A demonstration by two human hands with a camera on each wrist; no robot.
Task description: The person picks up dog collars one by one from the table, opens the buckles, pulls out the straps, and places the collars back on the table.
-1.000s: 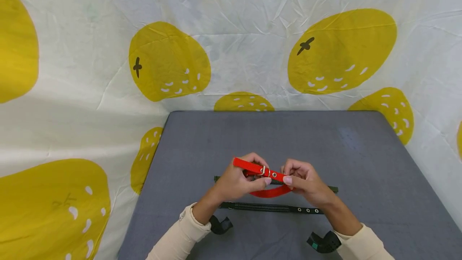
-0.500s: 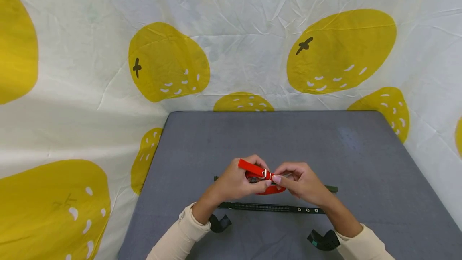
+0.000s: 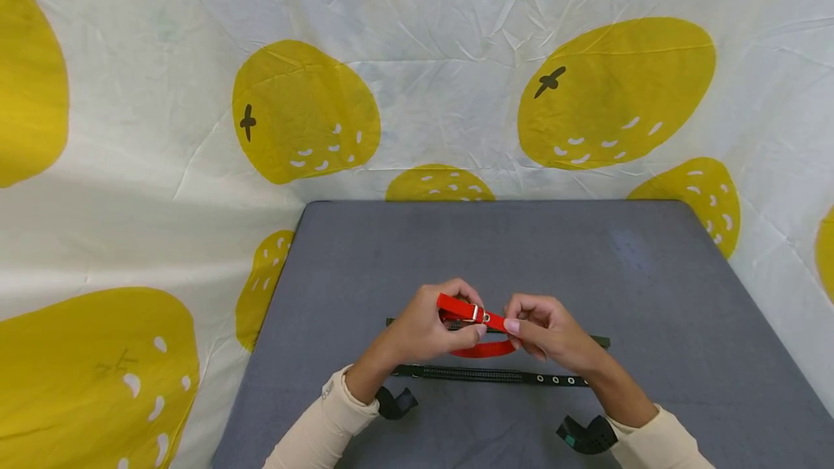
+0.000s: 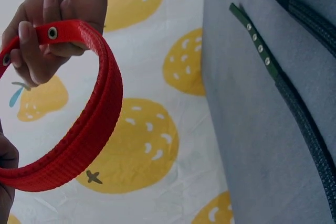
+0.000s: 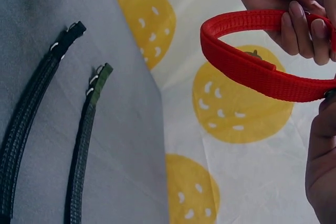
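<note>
A red collar (image 3: 483, 350) is bent into a loop above the table, its strap end threaded through a metal buckle (image 3: 478, 313). My left hand (image 3: 426, 324) holds it by the buckle, thumb below the strap. To the right, my right hand (image 3: 544, 326) pinches the eyeleted stretch of strap between thumb and fingers. In the left wrist view the loop of the collar (image 4: 100, 124) hangs between both hands, with eyelets near the right hand (image 4: 63, 19). The right wrist view shows the left hand (image 5: 299, 19) with curled fingers at the collar (image 5: 236, 66); its buckle is hidden there.
A black collar (image 3: 482, 374) with eyelets lies flat on the grey table (image 3: 456, 252), nearest the person. Behind it, partly covered by the hands, lies a green-ended collar (image 3: 598, 341). A white cloth with yellow fruit prints (image 3: 449, 114) hangs around the table.
The right hand came in to the buckle, then drew back right along the strap. The free strap end left of the buckle now sits slightly further right and looks shorter. The left hand barely moved.
</note>
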